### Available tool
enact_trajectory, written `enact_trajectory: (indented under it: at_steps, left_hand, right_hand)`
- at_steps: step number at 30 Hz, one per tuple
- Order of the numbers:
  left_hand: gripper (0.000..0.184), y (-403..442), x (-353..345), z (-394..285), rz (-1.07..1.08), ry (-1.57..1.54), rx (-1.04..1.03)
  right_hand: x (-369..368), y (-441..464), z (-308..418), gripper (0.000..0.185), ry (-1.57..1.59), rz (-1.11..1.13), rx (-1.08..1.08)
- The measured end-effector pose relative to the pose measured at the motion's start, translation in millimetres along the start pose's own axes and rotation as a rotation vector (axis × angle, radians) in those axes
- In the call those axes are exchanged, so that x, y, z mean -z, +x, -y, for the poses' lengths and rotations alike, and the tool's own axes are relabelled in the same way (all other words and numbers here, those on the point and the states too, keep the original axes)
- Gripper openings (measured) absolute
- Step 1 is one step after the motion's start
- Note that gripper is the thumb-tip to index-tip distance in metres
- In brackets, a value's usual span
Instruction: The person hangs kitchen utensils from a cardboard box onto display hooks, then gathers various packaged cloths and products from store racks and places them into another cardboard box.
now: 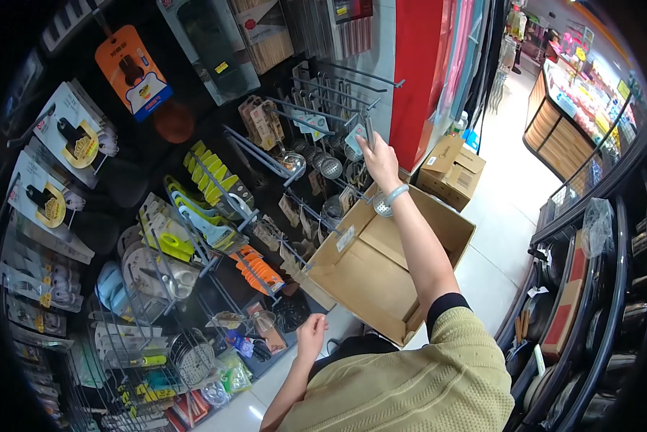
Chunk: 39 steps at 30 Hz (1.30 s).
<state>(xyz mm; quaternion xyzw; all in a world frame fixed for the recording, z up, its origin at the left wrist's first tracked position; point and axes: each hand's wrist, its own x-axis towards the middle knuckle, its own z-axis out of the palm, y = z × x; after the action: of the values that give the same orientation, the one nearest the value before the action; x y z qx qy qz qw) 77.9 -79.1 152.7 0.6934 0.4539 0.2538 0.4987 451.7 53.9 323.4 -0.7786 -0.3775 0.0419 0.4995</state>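
My right hand [381,162], with a pale bracelet at the wrist, is closed round the metal handle of a skimmer [382,205]. The handle rises above my fist beside the rack's hooks, while the round perforated head shows below, partly behind my forearm. Just left of it hang several metal ladles and strainers [329,167]. A large open cardboard box [370,288] lies beneath my right arm, its visible inside bare cardboard. Low at the box's left, my left hand [311,337] has loosely curled fingers and nothing visible in them.
Metal hooks [305,111] stick out from the display wall at left. Packaged kitchen tools, green peelers [212,173] and orange items [257,270] hang there. A smaller carton [449,171] stands beyond the box. Shelves of pans [547,374] line the right side of the tiled aisle.
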Motion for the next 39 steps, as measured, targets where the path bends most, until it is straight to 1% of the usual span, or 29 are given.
enact_trajectory:
  at_steps: [4, 8, 9, 12, 13, 17, 20, 21, 22, 24, 25, 27, 28, 29, 32, 33, 34, 35, 36, 37, 38, 39]
  left_hand:
    - [0.014, -3, 2, -2, -0.019, 0.007, 0.006]
    - [0.018, -8, 7, 1, -0.023, 0.014, 0.025]
    - [0.018, -10, 8, 3, -0.030, 0.011, 0.029]
    - [0.016, -13, 9, 7, -0.059, 0.012, 0.040]
    - [0.015, -13, 9, 7, -0.078, 0.018, 0.043]
    - [0.015, -16, 14, 2, -0.117, 0.054, 0.039]
    - [0.015, -19, 16, 9, -0.164, 0.032, 0.087]
    - [0.016, -20, 17, 9, -0.174, 0.041, 0.089]
    - [0.016, -22, 19, 12, -0.182, 0.038, 0.094]
    - [0.016, -23, 20, 19, -0.193, 0.029, 0.099]
    - [0.016, -22, 21, 21, -0.197, 0.022, 0.113]
    - [0.016, -23, 22, 22, -0.201, 0.007, 0.141]
    - [0.016, -24, 23, 21, -0.201, 0.000, 0.136]
    - [0.016, -24, 24, 21, -0.199, -0.007, 0.131]
    - [0.016, -22, 30, 15, -0.181, -0.006, 0.117]
    - [0.016, -23, 33, 17, -0.170, -0.003, 0.109]
    - [0.017, -23, 35, 19, -0.156, -0.001, 0.101]
    - [0.016, -23, 37, 21, -0.144, 0.000, 0.113]
    - [0.016, -22, 39, 22, -0.133, -0.033, 0.113]
    - [0.016, -21, 41, 24, -0.125, -0.035, 0.107]
    - [0.016, -22, 44, 26, -0.115, -0.036, 0.104]
    - [0.016, -21, 46, 31, -0.100, -0.037, 0.078]
  right_hand:
    - [-13, 11, -6, 0.041, -0.002, 0.000, -0.025]
    - [-30, 15, -5, 0.042, 0.056, 0.054, -0.045]
    - [-34, 16, -3, 0.042, 0.013, 0.027, -0.022]
    - [-58, 29, -7, 0.044, 0.040, 0.006, 0.008]
    - [-67, 35, -8, 0.045, 0.072, 0.008, -0.008]
    - [-104, 62, -18, 0.046, 0.141, -0.007, 0.041]
    - [-105, 63, -3, 0.046, 0.143, -0.015, -0.008]
    - [-106, 65, -1, 0.046, 0.157, -0.019, 0.038]
    - [-114, 70, -7, 0.050, 0.179, -0.060, 0.123]
    - [-126, 81, -13, 0.057, 0.087, -0.077, 0.095]
    - [-126, 81, -12, 0.054, 0.109, -0.088, 0.114]
    - [-117, 77, -5, 0.045, 0.205, 0.024, -0.028]
    - [-113, 73, 0, 0.045, 0.249, 0.080, -0.101]
    - [-125, 80, -22, 0.060, 0.104, -0.071, 0.151]
    - [-110, 51, -22, 0.059, 0.182, -0.290, 0.235]
    - [-110, 41, -33, 0.067, 0.155, -0.333, 0.123]
    - [-105, 23, -42, 0.074, 0.126, -0.398, 0.171]
    - [-100, 3, -50, 0.072, 0.177, -0.387, 0.089]
    - [-90, -28, -54, 0.065, 0.180, -0.329, 0.068]
    - [-87, -57, -63, 0.052, 0.210, -0.259, 0.043]
    - [-86, -89, -77, 0.040, 0.174, -0.227, 0.114]
    - [-88, -125, -93, 0.034, 0.109, -0.163, 0.129]
